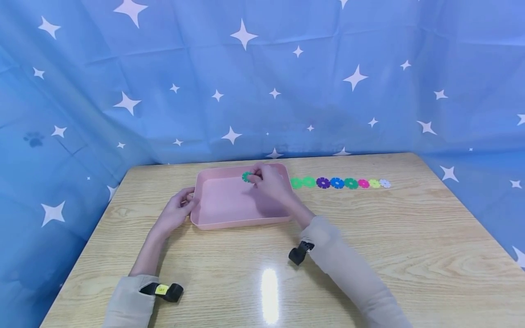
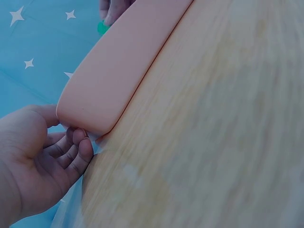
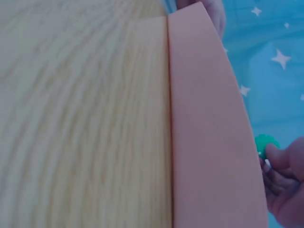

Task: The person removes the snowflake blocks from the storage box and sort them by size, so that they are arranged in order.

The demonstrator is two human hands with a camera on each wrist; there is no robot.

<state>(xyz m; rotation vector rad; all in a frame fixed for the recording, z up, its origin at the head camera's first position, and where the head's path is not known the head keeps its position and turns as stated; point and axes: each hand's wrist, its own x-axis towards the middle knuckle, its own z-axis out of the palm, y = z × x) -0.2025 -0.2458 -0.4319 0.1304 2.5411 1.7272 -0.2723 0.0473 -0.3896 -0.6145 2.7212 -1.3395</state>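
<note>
My left hand (image 1: 174, 212) holds the left side of a shallow pink tray (image 1: 225, 200). In the left wrist view the thumb lies along the tray's rim, and the other fingers curl against its outer wall. Over the far part of the tray, my right hand (image 1: 268, 182) pinches a green notched snowflake disc (image 1: 245, 176) between thumb and fingers. In the right wrist view this green disc (image 3: 265, 144) shows just beyond the tray's near wall, which hides part of the hand.
To the right of the tray runs a row of snowflake discs in several colours, among them a purple one (image 1: 323, 182), a blue one (image 1: 337, 183) and a white one (image 1: 384, 183). The wooden table (image 1: 369, 237) ends at a blue star-patterned curtain (image 1: 287, 114).
</note>
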